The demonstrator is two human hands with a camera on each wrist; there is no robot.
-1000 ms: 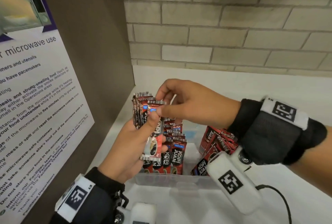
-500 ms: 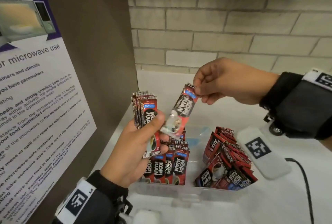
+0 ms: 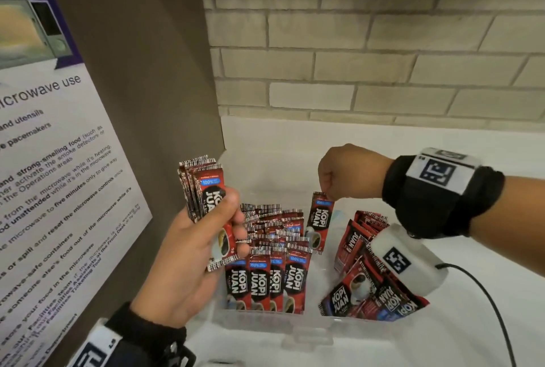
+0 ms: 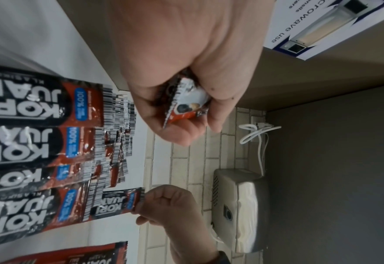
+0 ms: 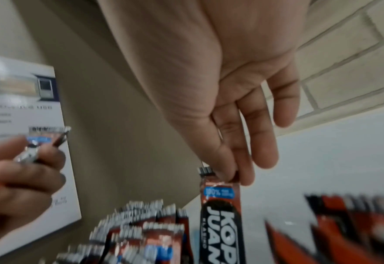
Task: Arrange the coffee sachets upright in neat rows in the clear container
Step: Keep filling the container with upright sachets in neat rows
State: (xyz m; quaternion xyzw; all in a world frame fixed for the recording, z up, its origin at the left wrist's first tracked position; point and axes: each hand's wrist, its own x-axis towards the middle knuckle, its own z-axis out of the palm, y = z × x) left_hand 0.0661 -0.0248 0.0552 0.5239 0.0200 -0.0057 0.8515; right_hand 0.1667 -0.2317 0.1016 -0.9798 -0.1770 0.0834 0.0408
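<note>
While hanging upright, sachet [image 3: 319, 225] pinched under right hand [image 3: 351, 173]

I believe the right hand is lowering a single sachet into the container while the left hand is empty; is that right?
Not quite: the left hand is not empty; it grips a bundle of sachets, as the head view shows. The right hand does pinch a single sachet over the container.
</note>
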